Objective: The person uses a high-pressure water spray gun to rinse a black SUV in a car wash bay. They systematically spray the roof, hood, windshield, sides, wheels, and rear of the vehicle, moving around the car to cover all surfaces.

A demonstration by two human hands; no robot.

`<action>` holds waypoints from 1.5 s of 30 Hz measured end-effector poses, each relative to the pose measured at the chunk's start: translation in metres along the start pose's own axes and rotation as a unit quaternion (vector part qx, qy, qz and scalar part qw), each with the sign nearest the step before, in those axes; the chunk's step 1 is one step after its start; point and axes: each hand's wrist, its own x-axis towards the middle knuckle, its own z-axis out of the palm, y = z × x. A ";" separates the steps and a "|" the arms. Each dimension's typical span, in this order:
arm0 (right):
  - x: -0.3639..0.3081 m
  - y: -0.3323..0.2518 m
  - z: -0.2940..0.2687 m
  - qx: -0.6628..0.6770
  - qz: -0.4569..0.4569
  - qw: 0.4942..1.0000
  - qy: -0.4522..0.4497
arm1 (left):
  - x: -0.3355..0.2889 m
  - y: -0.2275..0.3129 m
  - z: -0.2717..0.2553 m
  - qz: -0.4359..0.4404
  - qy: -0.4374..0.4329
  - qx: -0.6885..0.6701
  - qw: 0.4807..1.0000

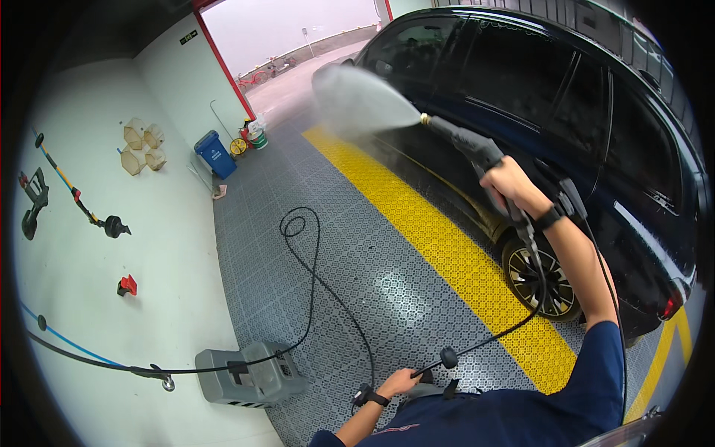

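My right hand is wrapped round the grip of a black pressure washer gun, held out ahead at the right. From its brass tip a wide white fan of water sprays to the far left, beside a dark car. The gun's black hose hangs from the grip and runs back toward my waist. There my left hand is closed on the hose, just left of a round black stopper. The car's wheel is below my right forearm.
Loops of hose lie on the grey grid floor, left of a yellow stripe. A grey plastic case stands by the left wall. Farther off are a blue bin and green bucket. Tools hang on the wall.
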 end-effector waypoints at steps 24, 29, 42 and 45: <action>-0.328 0.199 -0.054 -0.118 0.314 0.937 0.093 | 0.013 0.019 0.114 0.126 -0.209 0.226 0.943; -0.451 0.212 -0.077 -0.082 0.273 0.957 0.049 | -0.010 0.060 0.165 0.100 -0.219 0.295 0.925; -0.804 0.237 -0.230 0.162 0.316 0.855 0.377 | -0.083 0.151 0.374 0.102 -0.288 0.395 0.867; -0.851 0.232 -0.247 0.159 0.327 0.845 0.392 | -0.078 0.174 0.404 0.135 -0.335 0.408 0.838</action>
